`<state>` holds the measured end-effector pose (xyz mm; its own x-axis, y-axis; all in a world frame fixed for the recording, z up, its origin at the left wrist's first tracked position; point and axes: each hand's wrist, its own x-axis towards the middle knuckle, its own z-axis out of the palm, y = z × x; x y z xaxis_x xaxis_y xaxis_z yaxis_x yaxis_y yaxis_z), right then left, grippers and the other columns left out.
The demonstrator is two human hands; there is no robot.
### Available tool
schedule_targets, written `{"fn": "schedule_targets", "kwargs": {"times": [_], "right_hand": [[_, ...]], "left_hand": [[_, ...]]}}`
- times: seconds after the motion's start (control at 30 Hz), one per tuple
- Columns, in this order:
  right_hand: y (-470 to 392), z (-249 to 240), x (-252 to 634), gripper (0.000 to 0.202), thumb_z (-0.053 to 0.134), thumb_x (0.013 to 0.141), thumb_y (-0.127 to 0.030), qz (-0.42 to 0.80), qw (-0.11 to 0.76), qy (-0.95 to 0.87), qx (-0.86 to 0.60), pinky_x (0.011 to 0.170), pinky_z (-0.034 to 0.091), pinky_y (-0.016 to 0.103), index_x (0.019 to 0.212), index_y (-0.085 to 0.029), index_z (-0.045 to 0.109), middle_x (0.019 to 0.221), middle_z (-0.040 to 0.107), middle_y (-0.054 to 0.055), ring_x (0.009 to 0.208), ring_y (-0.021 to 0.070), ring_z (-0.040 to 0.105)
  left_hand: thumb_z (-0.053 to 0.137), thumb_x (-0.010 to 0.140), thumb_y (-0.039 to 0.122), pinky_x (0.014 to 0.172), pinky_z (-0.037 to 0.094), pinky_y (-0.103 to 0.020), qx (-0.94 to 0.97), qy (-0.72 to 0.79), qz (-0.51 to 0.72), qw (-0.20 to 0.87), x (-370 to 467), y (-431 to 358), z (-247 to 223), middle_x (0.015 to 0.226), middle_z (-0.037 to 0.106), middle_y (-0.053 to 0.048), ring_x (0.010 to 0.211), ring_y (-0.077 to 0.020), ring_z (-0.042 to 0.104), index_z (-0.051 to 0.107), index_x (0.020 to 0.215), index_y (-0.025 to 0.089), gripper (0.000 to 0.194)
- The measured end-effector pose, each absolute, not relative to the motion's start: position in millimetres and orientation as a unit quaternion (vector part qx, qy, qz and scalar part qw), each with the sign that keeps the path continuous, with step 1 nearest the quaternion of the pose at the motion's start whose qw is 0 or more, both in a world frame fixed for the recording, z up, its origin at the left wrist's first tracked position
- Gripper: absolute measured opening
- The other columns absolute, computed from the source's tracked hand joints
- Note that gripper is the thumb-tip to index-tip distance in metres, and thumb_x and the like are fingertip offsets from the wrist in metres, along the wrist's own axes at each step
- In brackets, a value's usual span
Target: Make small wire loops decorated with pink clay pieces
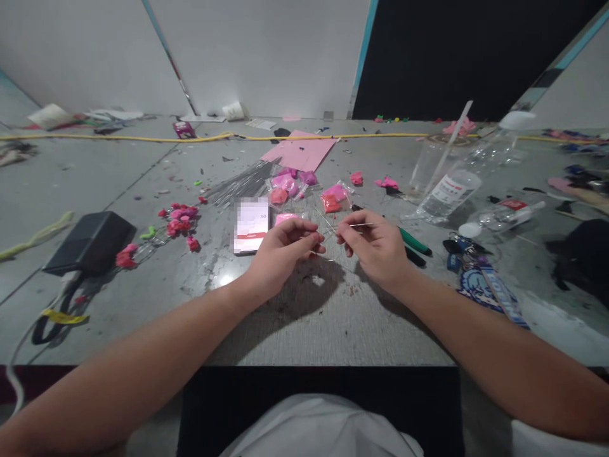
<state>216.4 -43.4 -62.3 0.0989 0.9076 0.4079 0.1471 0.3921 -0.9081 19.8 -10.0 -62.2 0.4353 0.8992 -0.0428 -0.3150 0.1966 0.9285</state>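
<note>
Above the middle of the grey table (304, 330), my left hand (288, 251) is closed, fingertips pinched on a thin wire; something small and red shows under them. To its right my right hand (373, 247) pinches another thin pale wire (364, 224) between thumb and forefinger. The fingertips of both hands are a small gap apart. Left of my left hand lies a phone (252, 225) with a lit screen. Beyond the hands are small bags of pink and red clay (333, 197) and a bundle of thin wires (245, 183). Green-handled pliers (413, 241) lie beside my right hand.
At the left sit a black power adapter (90, 244) and red-pink clay flowers (181, 219). A pink sheet (302, 150) lies farther back. To the right are a cup with a straw (435, 165), plastic bottles (450, 193) and keychains (485, 282). A yellow cord (143, 138) crosses behind.
</note>
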Motion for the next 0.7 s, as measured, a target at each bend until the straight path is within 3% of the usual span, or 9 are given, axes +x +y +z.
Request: {"fn": "schedule_targets", "kwargs": {"times": [0.2,0.53,0.7], "right_hand": [[-43.9,-64.3,215.7,0.026,0.078,0.094,-0.045,0.322,0.577,-0.596,-0.457,0.056,0.053,0.028,0.092,-0.021,0.069,0.081,0.073,0.003,0.068,0.0154,0.067],[-46.4,-67.3,218.5,0.021,0.073,0.100,-0.042,0.275,0.565,-0.638,-0.446,0.069,0.060,0.033,0.096,-0.022,0.072,0.088,0.076,0.003,0.072,0.0165,0.070],[-45.8,-68.1,218.3,0.020,0.072,0.100,-0.041,0.264,0.556,-0.647,-0.450,0.068,0.060,0.033,0.095,-0.022,0.071,0.086,0.076,0.003,0.072,0.0167,0.070]], "left_hand": [[0.092,0.079,0.027,0.083,0.062,-0.031,0.450,0.313,0.428,0.719,20.9,-11.3,-62.9,0.090,0.080,-0.006,0.084,-0.0167,0.077,0.077,0.097,0.017,0.026],[0.093,0.078,0.032,0.081,0.061,-0.031,0.447,0.311,0.422,0.725,22.6,-12.6,-60.7,0.085,0.078,-0.005,0.079,-0.0154,0.074,0.078,0.088,0.016,0.024],[0.093,0.077,0.032,0.081,0.061,-0.031,0.447,0.312,0.419,0.726,23.3,-13.0,-61.1,0.081,0.076,-0.004,0.078,-0.0148,0.073,0.077,0.085,0.016,0.024]]}}
